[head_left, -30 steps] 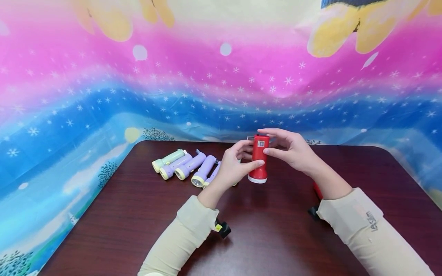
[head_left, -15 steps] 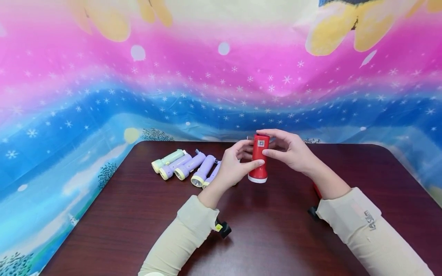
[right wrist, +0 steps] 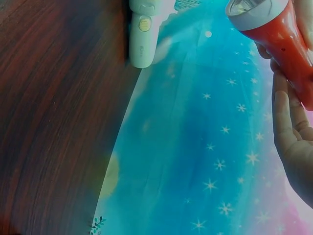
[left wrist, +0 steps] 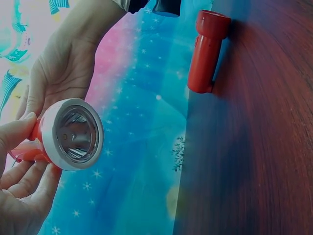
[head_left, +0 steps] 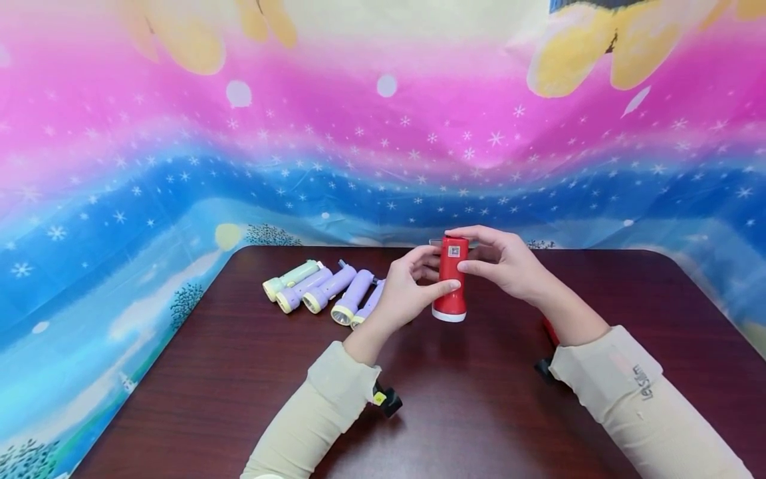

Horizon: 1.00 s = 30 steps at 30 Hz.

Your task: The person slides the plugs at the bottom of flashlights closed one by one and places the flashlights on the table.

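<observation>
A red flashlight (head_left: pixel 451 279) with a white rim is held upright between both hands, its lens end down. My left hand (head_left: pixel 407 286) grips the lower part, thumb across the near side and fingers behind. My right hand (head_left: pixel 505 263) holds the upper part, thumb on the near side and index fingertip on the top end. A small printed sticker shows on the body facing me. The reflector of the same flashlight (left wrist: pixel 73 134) faces the camera in the left wrist view, and its body (right wrist: pixel 288 49) enters the right wrist view at upper right.
Several purple flashlights (head_left: pixel 353 297) and a pale green flashlight (head_left: pixel 290 279) lie left of the hands, some hidden behind the left hand. Another red flashlight (left wrist: pixel 208 54) is on the dark wooden table (head_left: pixel 479 412), mostly behind the right forearm in the head view. A printed cloth (head_left: pixel 359 166) hangs behind.
The red flashlight and both hands sit very slightly lower and further right in the view. The grip looks the same throughout.
</observation>
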Tool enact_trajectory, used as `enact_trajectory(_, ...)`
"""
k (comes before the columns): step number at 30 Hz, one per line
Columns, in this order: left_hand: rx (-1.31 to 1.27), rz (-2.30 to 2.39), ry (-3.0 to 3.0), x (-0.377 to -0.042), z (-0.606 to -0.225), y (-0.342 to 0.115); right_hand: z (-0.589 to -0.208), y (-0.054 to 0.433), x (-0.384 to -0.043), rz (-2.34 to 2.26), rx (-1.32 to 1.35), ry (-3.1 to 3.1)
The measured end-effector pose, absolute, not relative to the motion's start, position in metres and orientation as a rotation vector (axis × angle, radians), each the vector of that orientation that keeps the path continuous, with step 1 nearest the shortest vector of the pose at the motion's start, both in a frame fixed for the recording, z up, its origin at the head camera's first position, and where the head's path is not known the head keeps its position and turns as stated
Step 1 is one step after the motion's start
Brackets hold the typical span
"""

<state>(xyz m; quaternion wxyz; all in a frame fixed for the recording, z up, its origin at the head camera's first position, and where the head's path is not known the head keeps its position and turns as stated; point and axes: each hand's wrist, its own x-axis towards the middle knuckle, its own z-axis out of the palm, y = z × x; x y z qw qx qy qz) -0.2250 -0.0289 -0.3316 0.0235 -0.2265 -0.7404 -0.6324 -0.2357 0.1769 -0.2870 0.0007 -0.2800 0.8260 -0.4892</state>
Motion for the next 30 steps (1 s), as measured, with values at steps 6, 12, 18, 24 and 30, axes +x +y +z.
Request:
enact_trajectory(6,-0.729,-1.943,-2.28,-0.2251,-0.3326,-0.0267,-0.2864,0.1795,-0.2355,-1.493,-0.918,2.609)
enact_trajectory(12,-0.72,-1.943,-2.287,-0.223,-0.3316,-0.0259,-0.2866,0.181,-0.2361,-1.476,-0.949,2.606)
enact_trajectory(18,-0.706,-1.942,-2.286,-0.2229,-0.332,-0.0258,-0.2874,0.1798,-0.2369,-1.463,-0.976,2.622)
enact_trajectory(24,-0.708,-1.952,-2.288,-0.2233,-0.3324,-0.0263,-0.2882,0.1794,-0.2375,-1.465,-0.965,2.62)
enact_trajectory(30,-0.707,-1.944,-2.288,-0.2244,-0.3333,-0.0271,-0.2885,0.1793,-0.2386,-1.462,-0.972,2.623)
